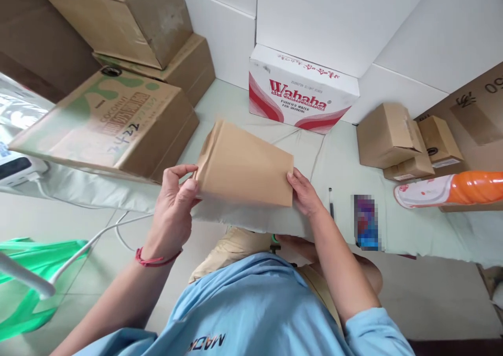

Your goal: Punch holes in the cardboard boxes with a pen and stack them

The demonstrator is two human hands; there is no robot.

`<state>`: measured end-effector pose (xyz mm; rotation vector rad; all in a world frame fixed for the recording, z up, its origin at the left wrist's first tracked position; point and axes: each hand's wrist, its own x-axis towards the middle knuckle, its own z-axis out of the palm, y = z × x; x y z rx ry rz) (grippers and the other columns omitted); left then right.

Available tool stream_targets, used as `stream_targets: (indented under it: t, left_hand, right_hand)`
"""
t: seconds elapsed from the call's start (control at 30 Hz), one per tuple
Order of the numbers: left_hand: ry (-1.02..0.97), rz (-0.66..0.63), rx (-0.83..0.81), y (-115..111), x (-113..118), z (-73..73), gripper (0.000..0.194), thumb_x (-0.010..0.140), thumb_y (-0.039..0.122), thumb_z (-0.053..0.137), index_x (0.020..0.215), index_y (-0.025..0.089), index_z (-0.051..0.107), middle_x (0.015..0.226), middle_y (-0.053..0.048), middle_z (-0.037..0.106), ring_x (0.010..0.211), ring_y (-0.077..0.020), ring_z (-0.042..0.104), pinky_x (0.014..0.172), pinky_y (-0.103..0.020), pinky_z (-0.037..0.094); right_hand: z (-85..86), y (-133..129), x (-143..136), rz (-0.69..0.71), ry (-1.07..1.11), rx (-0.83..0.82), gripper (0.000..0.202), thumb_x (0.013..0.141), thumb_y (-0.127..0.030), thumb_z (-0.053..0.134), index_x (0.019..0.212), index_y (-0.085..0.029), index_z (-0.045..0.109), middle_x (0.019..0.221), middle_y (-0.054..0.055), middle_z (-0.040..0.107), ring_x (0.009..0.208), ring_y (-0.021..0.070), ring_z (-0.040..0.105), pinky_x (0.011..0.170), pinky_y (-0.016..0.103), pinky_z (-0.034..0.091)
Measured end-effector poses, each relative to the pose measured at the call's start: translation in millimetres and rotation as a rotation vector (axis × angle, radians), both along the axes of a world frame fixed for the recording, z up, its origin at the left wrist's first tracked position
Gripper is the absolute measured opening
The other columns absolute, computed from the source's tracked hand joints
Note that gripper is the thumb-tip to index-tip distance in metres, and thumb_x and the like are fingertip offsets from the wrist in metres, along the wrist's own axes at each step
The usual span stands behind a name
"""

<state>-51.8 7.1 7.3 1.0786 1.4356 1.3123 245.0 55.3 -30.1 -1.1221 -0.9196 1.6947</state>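
Observation:
A flat brown cardboard piece (247, 165), folded along its left side, is held up over the near part of the pale green tablecloth. My left hand (176, 199) pinches its lower left edge between thumb and fingers; a red cord circles that wrist. At the right edge, my right hand (302, 188) grips the cardboard, thumb on the near face and fingers behind. The cardboard's left end is slightly blurred.
Large cartons (157, 131) stand at the left, a white and red Wahaha box (298, 91) at the back. Small boxes (387, 136), an orange bottle (471, 187), a pen (331, 204) and a phone (366, 222) lie rightward. A white cable (98, 235) hangs at the left.

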Motion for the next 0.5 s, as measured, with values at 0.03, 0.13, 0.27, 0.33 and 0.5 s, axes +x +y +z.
stream_targets:
  t: [0.03,0.13,0.27,0.33,0.5]
  left_hand:
    - [-0.064,-0.006,-0.035,2.1,-1.2,-0.9,0.046,0.090,0.062,0.073,0.117,0.027,0.061,0.097,-0.002,0.063,0.080,-0.0174,0.061,0.063,-0.027,0.054]
    - [-0.132,-0.086,0.016,9.7,-3.6,-9.3,0.045,0.083,0.054,0.080,0.114,0.028,0.062,0.117,-0.006,0.066,0.092,-0.0202,0.066,0.064,-0.028,0.054]
    - [-0.063,-0.307,0.208,17.2,-4.5,-21.4,0.057,0.084,0.065,0.079,0.125,0.031,0.060,0.152,-0.012,0.056,0.133,-0.0331,0.064,0.085,-0.038,0.063]
    - [-0.049,-0.415,0.233,18.3,-1.9,-22.0,0.062,0.087,0.073,0.075,0.131,0.032,0.058,0.158,-0.013,0.052,0.147,-0.0377,0.056,0.098,-0.045,0.063]
    - [-0.074,-0.517,0.207,11.8,22.0,-22.3,0.062,0.096,0.071,0.068,0.139,0.028,0.054,0.163,-0.018,0.046,0.155,-0.0394,0.050,0.105,-0.047,0.063]
  right_hand:
    - [1.5,-3.6,-0.7,-0.025,0.031,-0.012,0.067,0.081,-0.066,0.087,0.134,-0.030,0.067,0.147,0.006,0.072,0.145,0.0304,0.062,0.122,0.049,0.053]
    - [5.9,-13.2,6.0,-0.083,0.082,-0.049,0.075,0.072,-0.063,0.093,0.133,-0.032,0.062,0.140,0.006,0.075,0.140,0.0313,0.066,0.114,0.050,0.059]
    - [10.7,-28.0,25.4,-0.006,0.020,-0.069,0.086,0.060,-0.071,0.096,0.127,-0.026,0.067,0.126,0.011,0.079,0.130,0.0356,0.072,0.105,0.052,0.063]
    - [14.1,-38.6,36.5,0.058,-0.031,-0.084,0.090,0.056,-0.074,0.095,0.126,-0.024,0.069,0.118,0.013,0.081,0.123,0.0374,0.075,0.101,0.053,0.064]
    - [44.8,-61.4,70.3,-0.131,-0.221,-0.095,0.077,0.062,-0.059,0.089,0.128,-0.023,0.072,0.114,0.013,0.081,0.115,0.0392,0.076,0.095,0.054,0.065]
